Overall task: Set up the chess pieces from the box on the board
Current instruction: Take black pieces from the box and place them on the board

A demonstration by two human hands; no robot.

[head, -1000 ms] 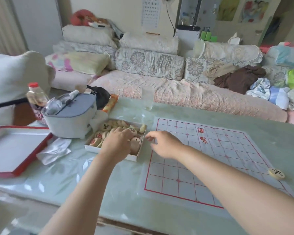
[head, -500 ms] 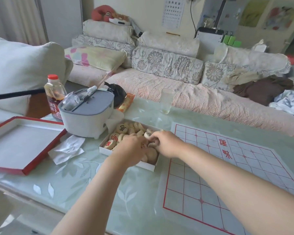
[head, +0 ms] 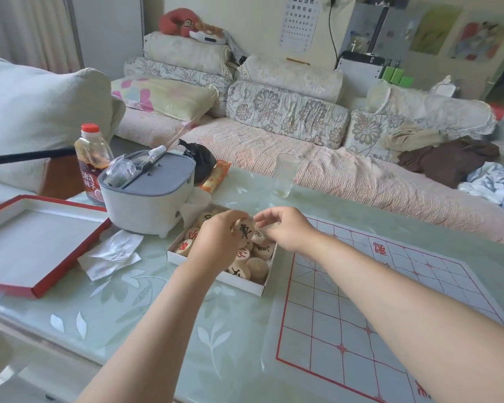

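- At frame centre, above the box (head: 246,284), the left hand (head: 218,242) has lifted one black-marked piece (head: 244,230); half a second ago it was down among the rest. Its fingers curl round the piece.
- Right hand (head: 285,228) hovers just beside it, fingers loosely bent, holding nothing.
- One box, one board (head: 361,301) at lower right; the boxed pieces (head: 259,251) are partly hidden, so uncountable.

A sofa (head: 274,158) with floral cushions (head: 285,117) runs behind the glass-topped table (head: 128,309). An eye chart (head: 298,21) hangs on the pale wall (head: 245,18).
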